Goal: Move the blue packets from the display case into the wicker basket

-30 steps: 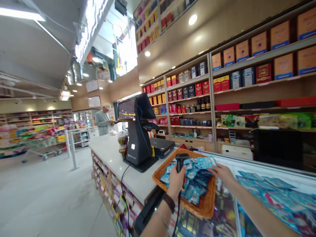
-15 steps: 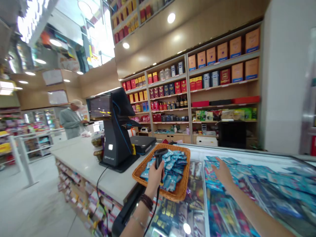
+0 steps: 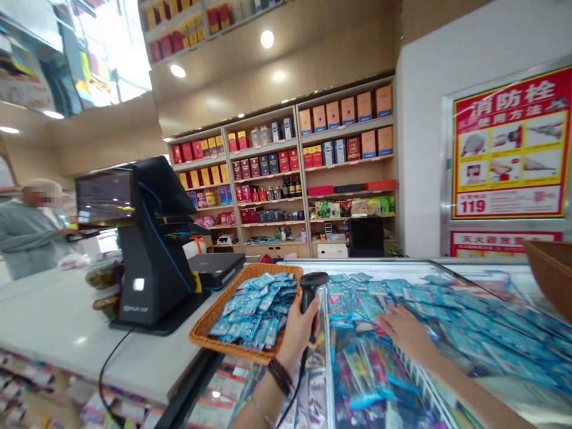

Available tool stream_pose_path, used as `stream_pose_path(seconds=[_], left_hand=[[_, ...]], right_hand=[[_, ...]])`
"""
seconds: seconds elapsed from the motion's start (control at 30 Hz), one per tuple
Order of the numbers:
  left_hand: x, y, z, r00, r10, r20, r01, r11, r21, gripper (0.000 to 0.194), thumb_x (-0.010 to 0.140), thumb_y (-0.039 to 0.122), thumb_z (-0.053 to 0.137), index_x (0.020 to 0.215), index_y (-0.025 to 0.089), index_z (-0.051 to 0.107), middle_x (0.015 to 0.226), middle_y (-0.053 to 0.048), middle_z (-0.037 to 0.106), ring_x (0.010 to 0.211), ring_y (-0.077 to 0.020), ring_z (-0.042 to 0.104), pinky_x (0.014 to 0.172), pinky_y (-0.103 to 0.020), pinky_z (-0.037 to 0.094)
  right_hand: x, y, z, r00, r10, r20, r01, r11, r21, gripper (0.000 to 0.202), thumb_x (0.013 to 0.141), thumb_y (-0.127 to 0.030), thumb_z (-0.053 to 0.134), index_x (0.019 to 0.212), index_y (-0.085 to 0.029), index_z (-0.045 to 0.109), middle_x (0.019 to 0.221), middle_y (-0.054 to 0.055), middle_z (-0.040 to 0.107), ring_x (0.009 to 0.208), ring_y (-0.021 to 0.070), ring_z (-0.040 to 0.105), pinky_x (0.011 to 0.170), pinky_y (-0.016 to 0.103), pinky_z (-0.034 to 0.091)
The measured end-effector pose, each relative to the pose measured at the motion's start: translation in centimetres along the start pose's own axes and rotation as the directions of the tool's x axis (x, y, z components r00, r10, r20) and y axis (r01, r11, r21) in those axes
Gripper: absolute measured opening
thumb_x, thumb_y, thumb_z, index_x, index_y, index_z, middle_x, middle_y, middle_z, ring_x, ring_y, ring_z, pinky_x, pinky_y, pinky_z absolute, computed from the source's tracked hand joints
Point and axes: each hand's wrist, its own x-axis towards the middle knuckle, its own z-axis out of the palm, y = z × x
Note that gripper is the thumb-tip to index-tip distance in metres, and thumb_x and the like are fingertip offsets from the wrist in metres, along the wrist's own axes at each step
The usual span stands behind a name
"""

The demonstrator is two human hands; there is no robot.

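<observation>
My left hand (image 3: 302, 325) is wrapped round the handle of a black barcode scanner (image 3: 314, 280), whose head points up and away. A cable runs down from the scanner past my wrist. Just left of that hand sits a woven orange basket (image 3: 210, 319) heaped with small blue packets (image 3: 257, 304). My right hand (image 3: 402, 328) hovers low over more blue packets (image 3: 357, 304) spread across the glass counter, its fingers stretched out and apart. No packet shows in its grasp. Whether the fingertips touch the packets beneath, I cannot tell.
A black checkout terminal (image 3: 156, 256) stands on the white counter (image 3: 58, 316) at left, beside stacked jars (image 3: 106, 280). Behind the counter, shelves (image 3: 268, 173) hold boxes and bottles. A brown basket (image 3: 552, 274) juts in at right. One person (image 3: 31, 232) stands at far left.
The view has swung right, bringing a red wall poster and the brown basket into sight. My left hand with the scanner has moved from over the packet-filled basket to its right edge.
</observation>
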Motion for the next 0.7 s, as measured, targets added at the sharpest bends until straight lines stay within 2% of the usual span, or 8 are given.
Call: stream_pose_path(seconds=[0.07,0.17,0.27,0.37,0.5,0.6,0.67,0.7], left_hand=[[0.2,-1.0,1.3,0.999,-0.020,0.027,0.020,1.000,-0.009,0.088,0.068,0.104,0.104,0.081,0.028,0.062,0.060,0.006,0.061,0.045,-0.0096,0.049,0.046,-0.024,0.038],[0.3,-2.7,2.9,0.997,-0.062,0.046,0.063,0.998,-0.008,0.091,0.065,0.108,0.102,0.081,0.028,0.062,0.058,0.007,0.058,0.044,-0.0089,0.046,0.046,-0.024,0.038],[0.2,-4.5,4.0,0.994,-0.095,0.063,0.096,0.995,-0.024,0.092,0.065,0.110,0.099,0.082,0.028,0.061,0.059,0.008,0.057,0.044,-0.0088,0.046,0.045,-0.024,0.035],[-0.1,-6.6,4.6,0.989,-0.116,0.088,0.118,0.993,-0.019,0.090,0.068,0.109,0.097,0.084,0.028,0.060,0.059,0.008,0.057,0.044,-0.0091,0.045,0.045,-0.025,0.032],[-0.6,-9.3,5.4,0.985,-0.142,0.099,0.140,0.990,0.026,0.084,0.077,0.103,0.098,0.085,0.029,0.059,0.058,0.009,0.055,0.044,-0.0090,0.044,0.046,-0.026,0.031],[-1.2,-10.8,5.9,0.980,-0.174,0.101,0.171,0.985,0.038,0.085,0.077,0.106,0.096,0.086,0.030,0.057,0.055,0.010,0.053,0.043,-0.0096,0.043,0.046,-0.027,0.030],[-1.7,-11.3,6.0,0.976,-0.180,0.120,0.176,0.983,0.042,0.086,0.076,0.107,0.096,0.087,0.031,0.057,0.054,0.010,0.053,0.042,-0.0101,0.043,0.047,-0.027,0.031],[-1.9,-11.3,6.0,0.975,-0.180,0.130,0.176,0.983,0.046,0.086,0.076,0.107,0.095,0.087,0.031,0.057,0.054,0.010,0.053,0.042,-0.0103,0.043,0.047,-0.027,0.032]], right_hand=[[-0.7,-0.3,0.0,0.997,0.053,-0.062,-0.054,0.998,-0.017,0.027,0.109,-0.039,0.075,0.113,-0.033,0.100,0.129,0.014,0.101,0.143,0.0437,0.089,0.133,0.061,0.066],[-0.2,-0.7,0.4,0.959,0.253,-0.131,-0.259,0.965,-0.036,0.033,0.102,-0.046,0.084,0.123,-0.026,0.099,0.146,0.023,0.096,0.144,0.0499,0.088,0.125,0.063,0.070],[1.7,-1.2,0.9,0.906,0.407,-0.117,-0.399,0.913,0.089,0.027,0.087,-0.045,0.094,0.106,-0.026,0.096,0.141,0.025,0.097,0.138,0.0555,0.090,0.121,0.069,0.071],[3.0,-1.6,1.5,0.907,0.411,-0.088,-0.369,0.879,0.302,0.015,0.075,-0.040,0.096,0.082,-0.031,0.086,0.113,0.017,0.100,0.120,0.0519,0.096,0.113,0.065,0.075],[2.0,-1.7,2.3,0.904,0.414,-0.105,-0.331,0.834,0.441,0.023,0.078,-0.055,0.092,0.077,-0.034,0.082,0.092,0.013,0.098,0.100,0.0466,0.098,0.091,0.056,0.079],[0.7,-1.9,2.4,0.883,0.459,-0.099,-0.301,0.715,0.631,0.035,0.073,-0.069,0.089,0.078,-0.034,0.084,0.087,0.014,0.097,0.089,0.0457,0.098,0.079,0.053,0.079],[0.3,-2.1,2.3,0.869,0.486,-0.090,-0.265,0.613,0.745,0.041,0.068,-0.072,0.091,0.079,-0.033,0.087,0.085,0.014,0.096,0.085,0.0452,0.097,0.076,0.053,0.080],[0.2,-2.3,2.2,0.862,0.495,-0.107,-0.244,0.591,0.769,0.043,0.067,-0.073,0.093,0.080,-0.032,0.088,0.084,0.014,0.096,0.082,0.0448,0.097,0.074,0.053,0.080]])
